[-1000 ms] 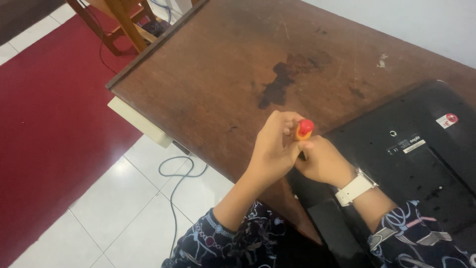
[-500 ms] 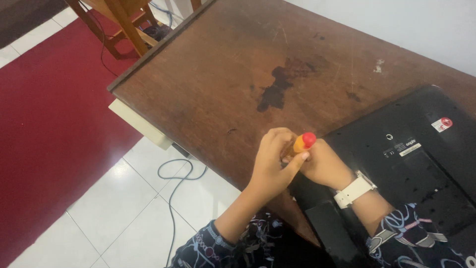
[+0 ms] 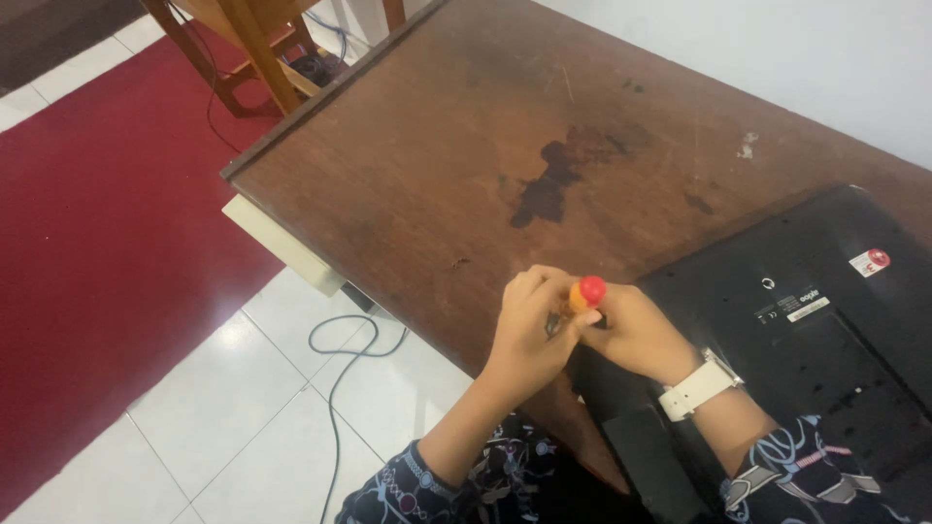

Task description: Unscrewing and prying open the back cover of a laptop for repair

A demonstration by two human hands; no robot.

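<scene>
A small screwdriver with an orange handle and red cap stands upright between my two hands, at the near left corner of a black monitor lying face down. My left hand wraps its fingers around the handle from the left. From the right, my right hand, with a white watch on its wrist, closes around the lower part of the tool. The tip is hidden by my fingers.
The monitor rests on a brown wooden table with a dark stain. Below the table's left edge are white floor tiles, a loose cable and a red carpet. A wooden chair stands at the far left.
Both hands and the screwdriver have shifted slightly toward me along the monitor's edge. The grip looks the same.
</scene>
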